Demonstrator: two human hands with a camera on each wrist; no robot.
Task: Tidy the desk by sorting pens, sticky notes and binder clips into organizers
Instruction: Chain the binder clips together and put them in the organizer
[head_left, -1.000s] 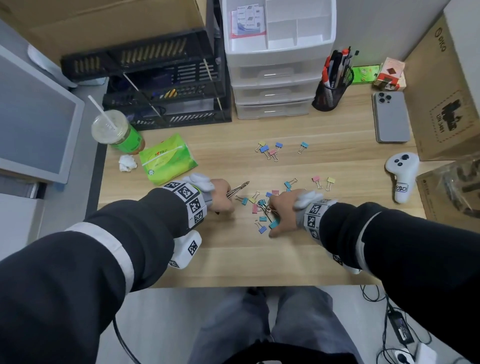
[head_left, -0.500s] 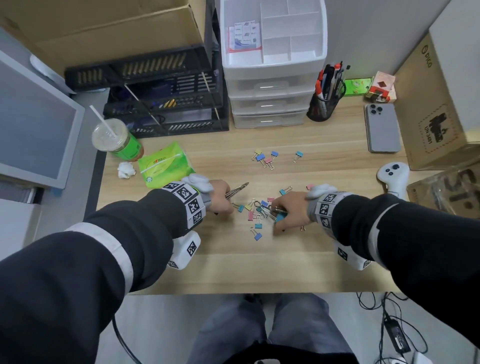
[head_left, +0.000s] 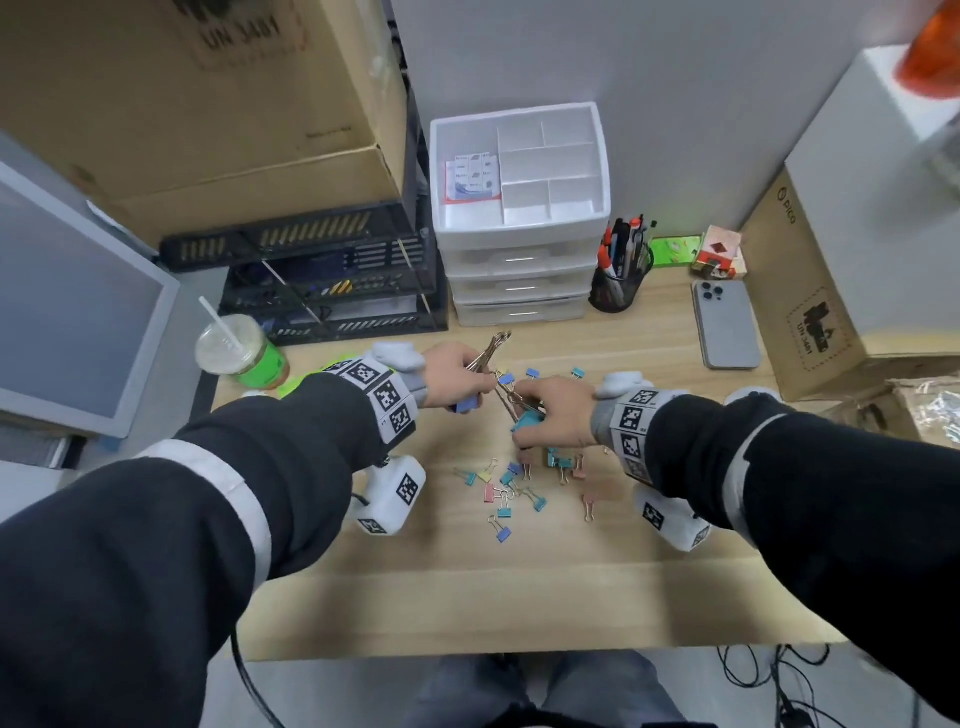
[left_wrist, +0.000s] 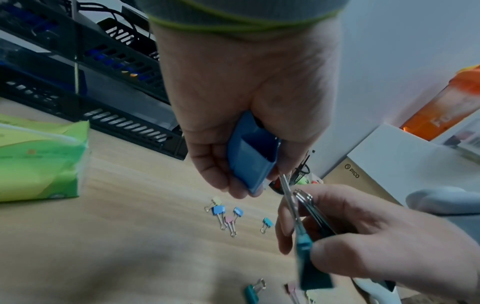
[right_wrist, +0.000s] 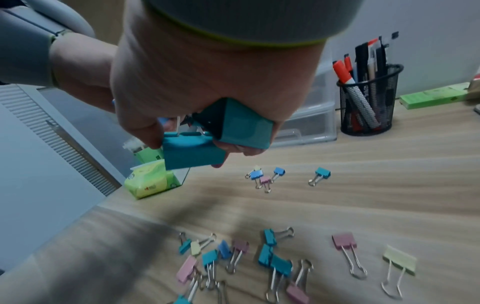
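Pale wooden table (head_left: 519, 597); landmark is the white plastic drawer unit with a divided top tray (head_left: 519, 156) at its back edge. Right of the unit: black mesh cup of pens (head_left: 618, 280). One tray compartment holds a printed pad, possibly sticky notes; the rest look bare.

Both hands are raised above the table, just in front of the unit. Left hand (head_left: 457, 379) is curled round a large blue binder clip (left_wrist: 252, 162), wire handles sticking out toward the unit. Right hand (head_left: 556, 410) is closed on two large teal binder clips (right_wrist: 228, 131), thumb pinching one. The two hands are almost touching, handles crossing.

Small pastel binder clips (head_left: 514, 488) lie scattered nearer the person; four more (right_wrist: 272, 176) sit between that heap and the unit.

Step in hand, by my reading: gathering clips for the tray. Advice: free the crossed handles before lifting away, keep grips firm on the clip bodies, carry to one bare compartment, release low.
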